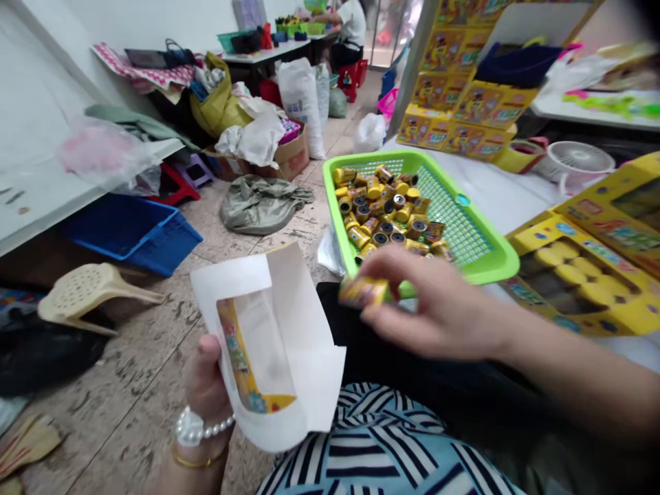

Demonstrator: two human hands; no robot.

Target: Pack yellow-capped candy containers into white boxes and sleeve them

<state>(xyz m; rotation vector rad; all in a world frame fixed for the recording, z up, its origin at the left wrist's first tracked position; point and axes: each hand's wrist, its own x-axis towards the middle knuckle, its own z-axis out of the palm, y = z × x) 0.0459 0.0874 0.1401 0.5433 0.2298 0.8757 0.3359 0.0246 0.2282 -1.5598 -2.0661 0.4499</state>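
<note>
My left hand [209, 381] holds up a cardboard box [314, 344] by its left side, thumb at the edge. Its white inner faces show, a flap stands up, and a window is cut in one panel. No contents are visible inside. Between the thumb and fingers of my right hand [427, 302] is a small yellow printed tub [364, 292], blurred by motion. Just beyond that hand, a green plastic basket [464, 227] carries a heap of similar small yellow tubs [381, 206], some with dark ends showing.
Yellow printed boxes [454, 103] are stacked on the white table, and a filled windowed box [582, 275] lies at the right. A blue bin [134, 230] and a cream stool [85, 292] stand on the left. Sacks [302, 103] and a seated person [350, 31] are farther back.
</note>
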